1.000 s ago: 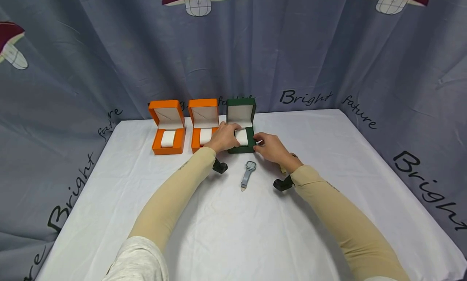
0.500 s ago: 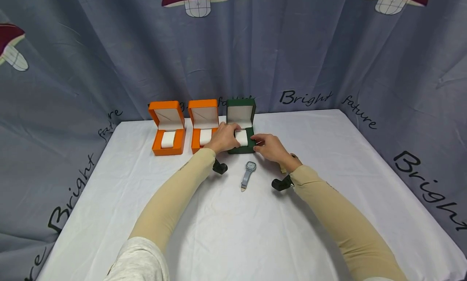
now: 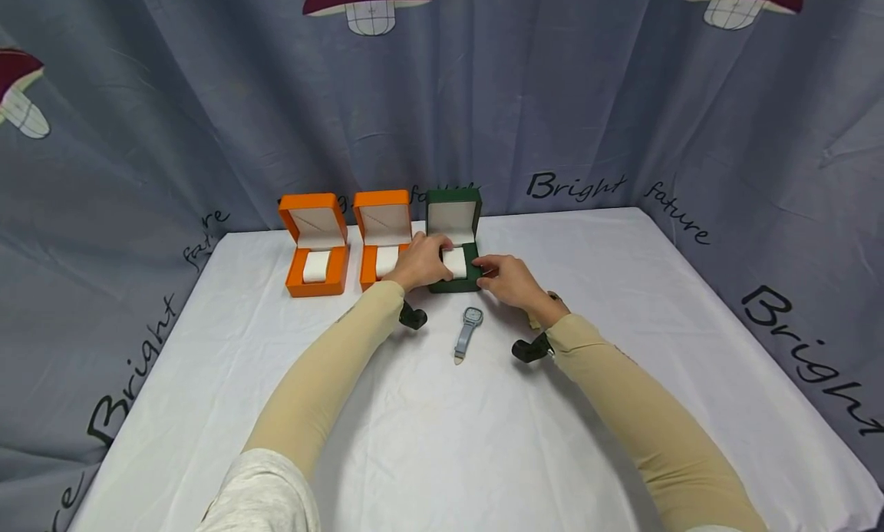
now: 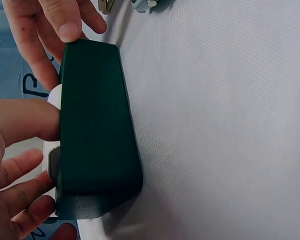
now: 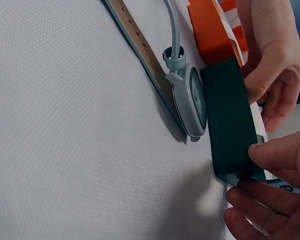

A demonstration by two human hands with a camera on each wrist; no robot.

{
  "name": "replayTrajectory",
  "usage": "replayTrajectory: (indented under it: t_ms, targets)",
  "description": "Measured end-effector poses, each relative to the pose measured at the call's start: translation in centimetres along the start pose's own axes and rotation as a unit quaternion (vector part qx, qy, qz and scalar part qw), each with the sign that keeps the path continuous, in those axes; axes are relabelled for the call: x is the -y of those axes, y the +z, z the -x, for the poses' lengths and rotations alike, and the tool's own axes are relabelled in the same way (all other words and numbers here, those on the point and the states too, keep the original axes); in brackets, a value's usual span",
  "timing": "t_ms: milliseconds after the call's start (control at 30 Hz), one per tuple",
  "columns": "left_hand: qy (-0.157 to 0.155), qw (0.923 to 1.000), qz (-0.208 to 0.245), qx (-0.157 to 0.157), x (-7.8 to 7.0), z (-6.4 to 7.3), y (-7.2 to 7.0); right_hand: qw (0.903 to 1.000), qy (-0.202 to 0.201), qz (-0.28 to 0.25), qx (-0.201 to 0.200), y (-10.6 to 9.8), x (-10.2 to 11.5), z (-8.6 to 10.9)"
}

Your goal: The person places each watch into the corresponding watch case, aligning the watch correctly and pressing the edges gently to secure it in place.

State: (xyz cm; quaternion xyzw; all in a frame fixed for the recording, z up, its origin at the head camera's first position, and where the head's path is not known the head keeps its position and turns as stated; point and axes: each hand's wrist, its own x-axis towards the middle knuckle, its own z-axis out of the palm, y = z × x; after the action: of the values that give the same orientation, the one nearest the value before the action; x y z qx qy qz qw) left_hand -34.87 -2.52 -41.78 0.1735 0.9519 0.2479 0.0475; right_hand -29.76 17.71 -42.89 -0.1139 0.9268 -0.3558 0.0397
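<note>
A green watch box [image 3: 453,284] stands with its lid [image 3: 453,213] raised and a white cushion [image 3: 455,262] inside. My left hand [image 3: 421,262] holds its left part, with the thumb at the front rim [image 4: 37,119]. The right hand [image 3: 512,279] pinches the front right corner; in the right wrist view its thumb [image 5: 277,152] lies on the top edge and the fingers on the side. In front of the box, a wristwatch [image 3: 467,332] with a grey-blue strap lies on the white cloth. The left hand partly hides the cushion and the box's left side.
Two orange watch boxes, one far left [image 3: 318,275] and one in the middle [image 3: 384,217], stand with lids raised and white cushions inside. A gold-brown item [image 3: 555,295] shows partly behind the right wrist. A grey curtain [image 3: 552,94] hangs behind the white table [image 3: 442,440].
The right hand's fingertips have shifted slightly left onto the green box's corner. The left hand keeps its place; the boxes and the wristwatch have not visibly moved.
</note>
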Motion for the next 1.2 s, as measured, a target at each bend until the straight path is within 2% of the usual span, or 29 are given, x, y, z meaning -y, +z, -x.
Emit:
replayTrajectory:
  t_ms: [533, 800, 933, 1033, 1200]
  targets:
    - [0.013, 0.9994, 0.004, 0.032, 0.2, -0.1, -0.3, 0.9999, 0.014, -0.002, 0.004, 0.0, 0.1, 0.1]
    - [0.016, 0.9995, 0.005, 0.025, 0.2, 0.0, -0.4, 0.9999, 0.014, -0.004, 0.005, 0.1, 0.1, 0.0]
    - [0.008, 0.9994, 0.022, 0.026, 0.3, 0.1, -0.5, 0.9999, 0.011, 0.0, 0.006, 0.1, 0.2, 0.0]
    - [0.004, 0.9992, 0.035, 0.021, 0.3, 0.0, -0.8, 1.0, 0.007, 0.005, 0.005, 0.0, 0.3, 0.0]
    - [0.005, 0.9994, 0.028, 0.017, 0.1, -0.3, -1.3, 1.0, 0.004, 0.007, 0.005, -0.2, 0.4, 0.0]
